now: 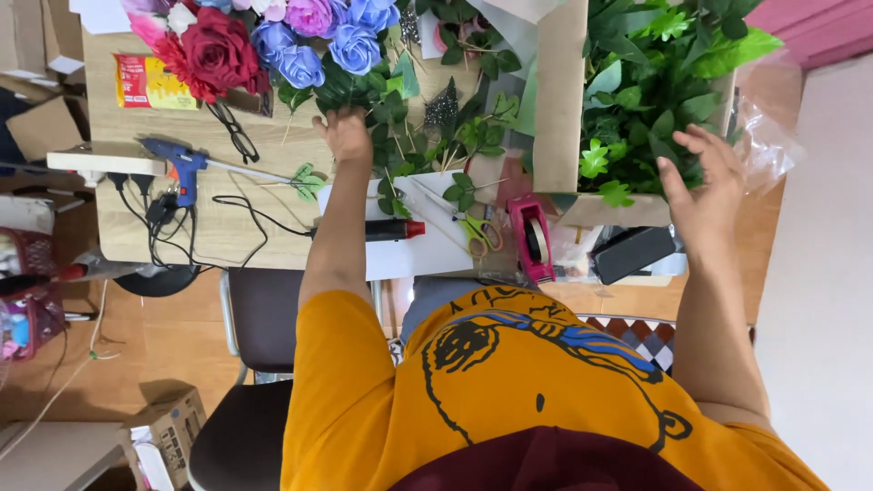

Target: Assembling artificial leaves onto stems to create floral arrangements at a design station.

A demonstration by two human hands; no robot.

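The wooden table [118, 227] took most of the view, and things for working with artificial flowers were spread on it. At its right side stood a tall cardboard box [559, 100], full of loose green leaves [655, 82]. At the far left lay a bouquet [300, 41] of blue, purple and pink roses with one big red rose [218, 50]. Its long axis ran across the table from left to right, and its leafy lower end pointed toward the middle. The left hand [346, 136] was stretched straight forward and rested on this leafy end, just below the blue roses. Its fingertips were hidden among the leaves, so I cannot tell if they pinched a stem. The right hand [696, 177] was well apart from the bouquet. It was flat and wide with the fingers spread, it held nothing, and it touched the leaves at the near edge of the box. So the left hand was clearly the nearer one to the flowers, and the right hand the nearer one to the box. Between the arms lay a blue glue gun [182, 164], a pink tape dispenser [532, 238] and small scissors [477, 232].
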